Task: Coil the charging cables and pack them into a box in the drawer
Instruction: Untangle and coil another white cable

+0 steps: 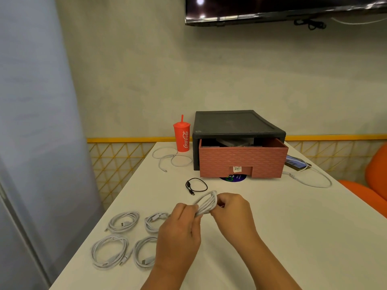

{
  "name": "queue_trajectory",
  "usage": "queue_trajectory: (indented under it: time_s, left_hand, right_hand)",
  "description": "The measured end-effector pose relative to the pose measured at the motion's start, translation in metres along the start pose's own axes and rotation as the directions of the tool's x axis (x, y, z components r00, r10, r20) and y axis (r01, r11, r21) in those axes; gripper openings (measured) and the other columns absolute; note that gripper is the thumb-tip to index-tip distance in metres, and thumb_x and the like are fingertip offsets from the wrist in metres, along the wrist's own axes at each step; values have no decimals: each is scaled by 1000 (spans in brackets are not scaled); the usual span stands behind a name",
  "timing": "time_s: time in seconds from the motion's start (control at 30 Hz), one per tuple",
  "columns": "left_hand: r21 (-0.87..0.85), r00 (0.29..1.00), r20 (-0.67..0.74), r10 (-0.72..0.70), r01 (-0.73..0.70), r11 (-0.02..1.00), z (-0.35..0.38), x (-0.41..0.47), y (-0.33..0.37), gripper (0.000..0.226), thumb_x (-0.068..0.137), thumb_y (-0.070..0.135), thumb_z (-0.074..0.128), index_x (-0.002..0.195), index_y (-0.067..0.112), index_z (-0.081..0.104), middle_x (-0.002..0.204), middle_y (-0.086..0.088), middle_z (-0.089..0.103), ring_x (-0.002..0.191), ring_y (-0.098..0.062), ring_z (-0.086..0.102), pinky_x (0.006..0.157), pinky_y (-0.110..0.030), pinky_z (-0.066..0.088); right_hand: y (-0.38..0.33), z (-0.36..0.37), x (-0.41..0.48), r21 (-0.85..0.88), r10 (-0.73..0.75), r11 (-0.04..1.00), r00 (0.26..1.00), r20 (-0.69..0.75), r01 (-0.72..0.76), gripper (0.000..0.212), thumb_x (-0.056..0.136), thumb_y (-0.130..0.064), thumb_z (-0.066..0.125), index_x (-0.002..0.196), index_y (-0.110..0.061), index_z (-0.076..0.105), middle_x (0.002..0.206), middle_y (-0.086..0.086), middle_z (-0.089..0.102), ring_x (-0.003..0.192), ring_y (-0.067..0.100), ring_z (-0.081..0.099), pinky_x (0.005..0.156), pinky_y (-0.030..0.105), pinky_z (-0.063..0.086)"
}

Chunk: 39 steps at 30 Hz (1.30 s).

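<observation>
White coil (206,203) is held above the tabletop (272,237). L hand (180,225) grips one end of the loops and R hand (232,208) pinches the other, prob. so the turns don't spring apart. 4 done coils (123,221) are grouped at left, likely staged for packing together. Drawer (243,160) sits open behind, ready for them. Loose cable (171,158) by the cup (182,136) isn't coiled yet.

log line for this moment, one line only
stage: coiling | left hand: holds white cable coil | right hand: holds same coil | finished coils on table: four | drawer: open
</observation>
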<state>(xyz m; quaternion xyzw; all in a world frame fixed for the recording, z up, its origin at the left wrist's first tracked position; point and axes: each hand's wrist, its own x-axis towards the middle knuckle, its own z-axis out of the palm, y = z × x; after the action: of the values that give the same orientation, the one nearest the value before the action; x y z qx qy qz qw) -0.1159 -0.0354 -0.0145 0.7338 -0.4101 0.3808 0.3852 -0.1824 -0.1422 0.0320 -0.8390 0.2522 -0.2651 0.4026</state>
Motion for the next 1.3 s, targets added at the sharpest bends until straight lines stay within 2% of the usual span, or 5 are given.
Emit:
queue_trajectory:
  time_s: [0.37,0.6,0.87,1.03,1.3]
  left_hand:
    - [-171,981,138,-137,160,972,-13,16,-5,14,81,20,53,89,31,56,75,8,66,70,-6,53,60,-10,39]
    - [-527,721,332,-609,677,514,-26,25,6,22,88,6,58,73,20,64,63,6,66,51,-3,52,55,-17,46]
    - [-638,551,537,-639,760,119,-40,42,15,22,91,6,51,71,7,60,63,1,64,43,-5,47,46,-15,44]
    - [-608,457,706,-541,783,-132,-45,46,20,14,84,14,56,72,7,57,63,-1,65,43,-3,49,43,-15,46]
    - [-513,314,830,-461,754,-411,-44,44,13,20,76,19,57,89,4,62,60,-3,64,37,-4,48,38,-14,45]
  right_hand:
    - [2,-32,5,468,-2,849,884,467,-245,21,93,-9,49,75,-5,59,49,-2,48,57,12,54,76,26,49]
    - [1,-45,14,196,-98,980,933,348,29,26,92,-22,54,68,-19,62,61,-5,46,52,4,36,53,13,34]
    - [7,-35,20,165,-196,973,955,224,161,22,94,-21,51,74,-17,57,59,-9,42,51,1,35,55,16,32]
    - [14,-14,3,386,-174,921,940,292,50,31,89,-48,39,104,-29,58,93,-7,62,84,6,55,84,20,43]
    - [10,2,-4,878,-71,138,880,470,-458,33,86,-10,46,114,-8,64,93,13,68,82,24,66,71,34,57]
